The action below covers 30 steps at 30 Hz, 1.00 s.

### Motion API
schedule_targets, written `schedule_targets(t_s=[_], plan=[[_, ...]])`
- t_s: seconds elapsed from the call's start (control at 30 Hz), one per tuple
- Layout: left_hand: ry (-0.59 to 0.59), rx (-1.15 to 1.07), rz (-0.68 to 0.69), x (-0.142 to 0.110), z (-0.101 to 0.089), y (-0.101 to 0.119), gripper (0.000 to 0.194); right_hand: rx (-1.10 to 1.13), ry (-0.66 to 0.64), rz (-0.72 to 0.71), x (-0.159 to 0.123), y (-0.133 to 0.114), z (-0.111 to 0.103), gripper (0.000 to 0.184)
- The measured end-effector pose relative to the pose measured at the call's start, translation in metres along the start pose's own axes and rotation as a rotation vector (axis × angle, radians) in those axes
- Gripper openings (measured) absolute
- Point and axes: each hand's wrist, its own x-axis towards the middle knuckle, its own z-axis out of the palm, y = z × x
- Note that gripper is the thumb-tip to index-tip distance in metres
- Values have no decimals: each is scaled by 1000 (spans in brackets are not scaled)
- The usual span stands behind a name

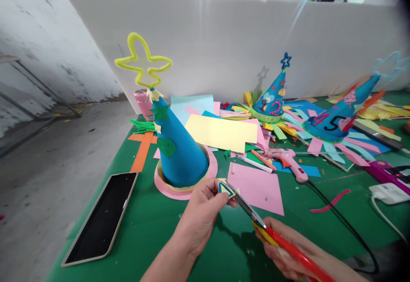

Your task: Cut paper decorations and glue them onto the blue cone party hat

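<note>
Toward the near side of the green tabletop [150, 226], well in from its left edge: one left hand [205, 209], thumb and fingers pinching a small cream paper piece [226, 188] marked with a dark blue wedge-shaped outline, partly under the thumb. One right hand [282, 248], fingers wrapped about the handles of scissors [277, 237], red and yellow; blades directed at the back left corner, long axis slanting from near right to far left, tips at the piece's right side. Whether they bite the paper cannot be told.

Just beyond: blue cone hat [182, 149], pink brim, green heart and star, yellow wire figure at the peak; axis leaning toward the left edge. Pink sheet [256, 188], plain. Pink glue gun [288, 160], nozzle toward the left edge.

Along the left edge: phone [102, 218], screen dark, length following that edge.

Toward the back edge: cream sheet [221, 130]; second cone hat [272, 98]; pink can [144, 105], lettering too small to read. Nearer the right edge: third cone hat [349, 111], bearing a pink "4" and black "5".
</note>
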Motion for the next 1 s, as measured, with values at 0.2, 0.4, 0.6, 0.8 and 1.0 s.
schedule_targets(t_s=[0.2,0.4,0.6,0.8,1.0], plan=[[-14,-1,6,-2,1,1,3,122,-32,1,1,-1,2,39],[-11,9,8,-2,0,0,5,70,-20,35,1,-4,2,42],[1,7,0,-2,0,1,4,16,-73,-41,6,-3,2,41],[-5,-22,-3,-1,1,1,5,22,37,-18,3,-6,9,40],[6,-76,-20,-2,4,-1,6,89,7,-46,8,-3,7,43]])
